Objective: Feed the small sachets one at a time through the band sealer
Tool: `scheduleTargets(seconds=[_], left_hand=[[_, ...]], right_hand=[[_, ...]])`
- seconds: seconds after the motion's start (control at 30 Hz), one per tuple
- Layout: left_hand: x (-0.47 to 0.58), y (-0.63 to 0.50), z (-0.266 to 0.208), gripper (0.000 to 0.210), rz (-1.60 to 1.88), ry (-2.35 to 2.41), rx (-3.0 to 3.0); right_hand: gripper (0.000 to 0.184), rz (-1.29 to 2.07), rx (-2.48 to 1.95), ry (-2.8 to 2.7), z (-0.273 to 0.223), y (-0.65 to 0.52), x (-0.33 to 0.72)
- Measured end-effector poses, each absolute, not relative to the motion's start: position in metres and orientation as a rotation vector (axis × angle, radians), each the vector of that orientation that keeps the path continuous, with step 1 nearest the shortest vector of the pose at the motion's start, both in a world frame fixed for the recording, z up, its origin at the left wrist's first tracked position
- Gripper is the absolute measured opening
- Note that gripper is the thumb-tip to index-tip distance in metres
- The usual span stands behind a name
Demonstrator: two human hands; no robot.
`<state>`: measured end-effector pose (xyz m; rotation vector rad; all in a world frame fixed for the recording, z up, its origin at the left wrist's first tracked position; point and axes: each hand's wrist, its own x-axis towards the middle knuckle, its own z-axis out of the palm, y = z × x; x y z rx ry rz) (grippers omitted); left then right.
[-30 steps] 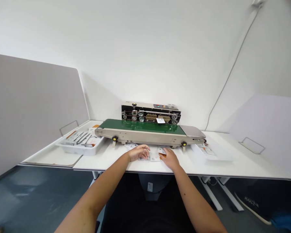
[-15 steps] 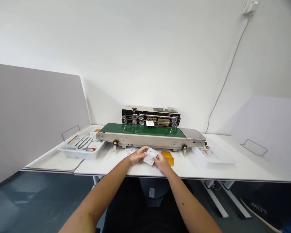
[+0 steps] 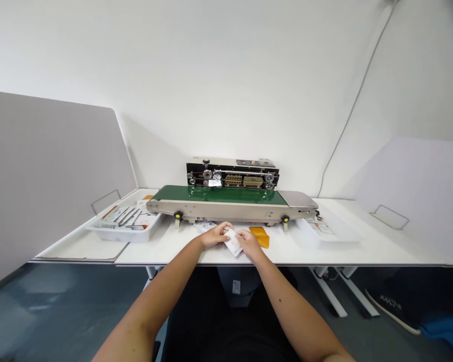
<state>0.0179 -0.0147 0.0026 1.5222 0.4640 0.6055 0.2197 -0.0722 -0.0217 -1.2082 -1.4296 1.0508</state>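
Between my two hands is a small white packet (image 3: pixel 233 243), tilted, just above the front part of the table. My left hand (image 3: pixel 215 235) grips its upper left edge, with fingers curled behind. My right hand (image 3: pixel 248 243) pinches its right edge with thumb and fingers. To the right of my hands lie orange-yellow packets (image 3: pixel 259 235). Clear and white pouches (image 3: pixel 205 227) lie partly under the conveyor, left of my hands. Behind stands a band sealer (image 3: pixel 232 173) with a green conveyor belt (image 3: pixel 222 195); another white packet (image 3: pixel 214 183) sits in its rollers.
A white plastic bin (image 3: pixel 124 234) at left holds dark, slim tools and printed packets. At right, another bin (image 3: pixel 334 236) holds a few printed packets. Grey partitions (image 3: pixel 53 171) flank the white table (image 3: pixel 377 241). Another person's shoe (image 3: pixel 390 306) shows at lower right.
The white packet in the sealer has travelled left along the rollers. The packet in my hands has turned, and my hands have shifted slightly on it. The camera view has tilted a little.
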Motion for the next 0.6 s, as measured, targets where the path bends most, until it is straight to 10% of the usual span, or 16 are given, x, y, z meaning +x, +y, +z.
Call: scheduleTargets(seconds=[0.37, 0.6], left_hand=[[0.021, -0.017, 0.003, 0.052, 0.664, 0.481, 1.487], [0.022, -0.021, 0.009, 0.052, 0.693, 0.473, 1.494]], right_hand=[[0.028, 0.906, -1.223, -1.675, -0.011, -0.086, 0.235], [0.045, 0.98, -1.095, -1.188, 0.086, -0.032, 0.332]])
